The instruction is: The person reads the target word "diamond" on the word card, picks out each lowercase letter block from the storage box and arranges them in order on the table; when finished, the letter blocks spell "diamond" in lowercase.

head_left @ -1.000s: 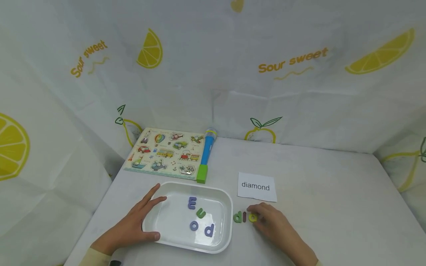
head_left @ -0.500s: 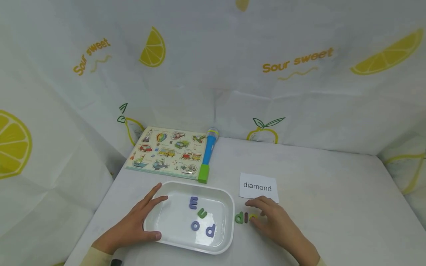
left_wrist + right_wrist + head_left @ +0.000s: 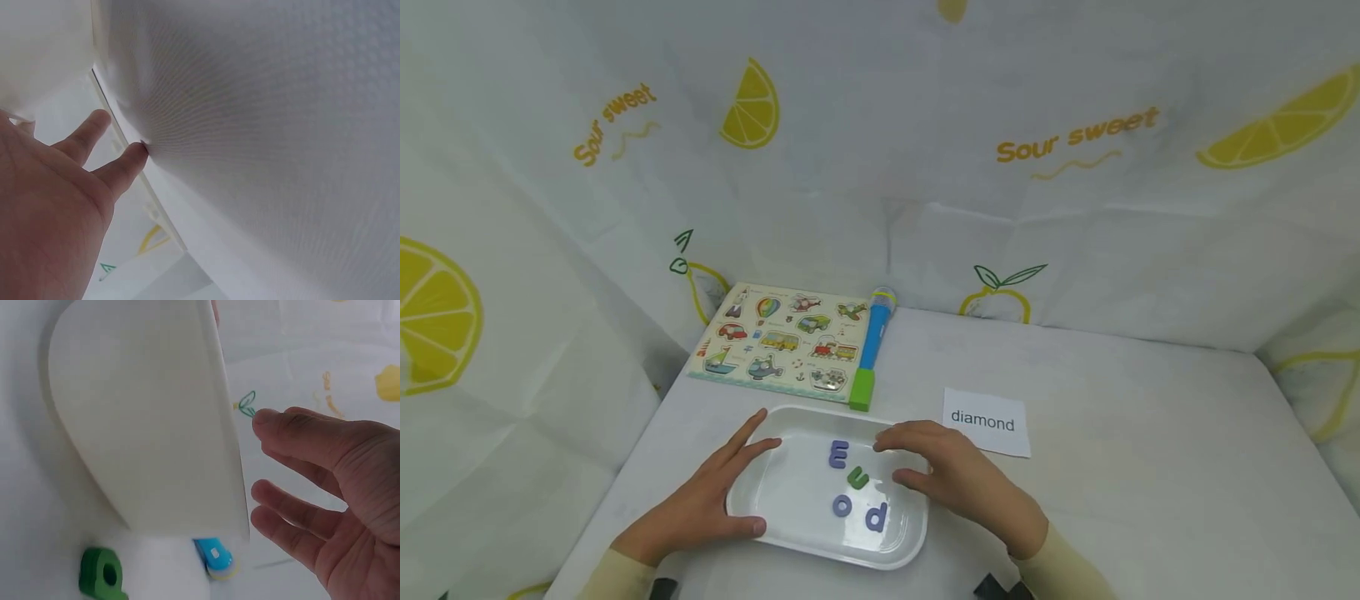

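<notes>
My left hand (image 3: 703,492) spans the left end of the white tray (image 3: 790,554), thumb at the near rim and fingers spread towards the far rim. Inside the tray lie a purple letter m (image 3: 838,455), a green letter n (image 3: 857,477), a purple letter o (image 3: 842,506) and a purple letter d (image 3: 876,517). Over the tray's right rim hovers my right hand (image 3: 966,479), fingers apart and holding nothing. A green letter d (image 3: 100,573) shows on the table beside the tray in the right wrist view; in the head view the right hand hides it.
A paper card (image 3: 985,422) reading "diamond" lies behind the right hand. Farther back, a vehicle picture puzzle board (image 3: 782,342) lies next to a blue toy microphone (image 3: 874,337) with a green end. White printed cloth (image 3: 1075,233) hangs behind the table.
My right hand has let go of the yellow letter a on the table and moved left and forward over the tray's right rim. The left hand stays at the tray.
</notes>
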Demonstrator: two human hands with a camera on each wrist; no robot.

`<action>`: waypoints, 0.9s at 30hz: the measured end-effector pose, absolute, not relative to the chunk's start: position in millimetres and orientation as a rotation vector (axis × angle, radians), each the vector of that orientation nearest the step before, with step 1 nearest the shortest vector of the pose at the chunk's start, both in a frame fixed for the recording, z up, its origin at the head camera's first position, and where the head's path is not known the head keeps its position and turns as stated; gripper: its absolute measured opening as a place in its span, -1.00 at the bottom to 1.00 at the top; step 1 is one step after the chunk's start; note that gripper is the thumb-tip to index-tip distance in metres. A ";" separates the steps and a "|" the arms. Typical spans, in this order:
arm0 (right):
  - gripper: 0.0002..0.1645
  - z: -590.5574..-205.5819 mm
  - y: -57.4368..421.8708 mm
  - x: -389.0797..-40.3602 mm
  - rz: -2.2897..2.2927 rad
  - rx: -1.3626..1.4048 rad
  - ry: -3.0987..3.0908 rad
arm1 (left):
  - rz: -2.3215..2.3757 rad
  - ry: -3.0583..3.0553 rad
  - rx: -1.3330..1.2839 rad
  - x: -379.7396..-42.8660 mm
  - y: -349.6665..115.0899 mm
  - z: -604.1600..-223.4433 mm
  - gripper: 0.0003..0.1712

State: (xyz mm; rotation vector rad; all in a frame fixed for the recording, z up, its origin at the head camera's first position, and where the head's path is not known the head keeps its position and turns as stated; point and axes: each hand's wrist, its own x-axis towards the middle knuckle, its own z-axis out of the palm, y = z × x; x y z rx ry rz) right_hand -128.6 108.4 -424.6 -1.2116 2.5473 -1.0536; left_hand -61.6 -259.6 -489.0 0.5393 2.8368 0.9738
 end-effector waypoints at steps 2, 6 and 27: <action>-0.47 -422.5 96.2 -130.4 -0.987 -1.235 2.534 | 0.967 2.831 0.527 -62.2 -259.5 -488.9 0.12; -0.49 -424.1 72.8 -134.8 -0.919 -1.277 2.485 | 0.964 2.819 0.497 -62.4 -259.3 -488.8 0.12; -0.49 -469.5 7.5 -147.8 -0.631 -1.271 2.533 | 0.978 2.831 0.517 -61.9 -259.6 -489.0 0.12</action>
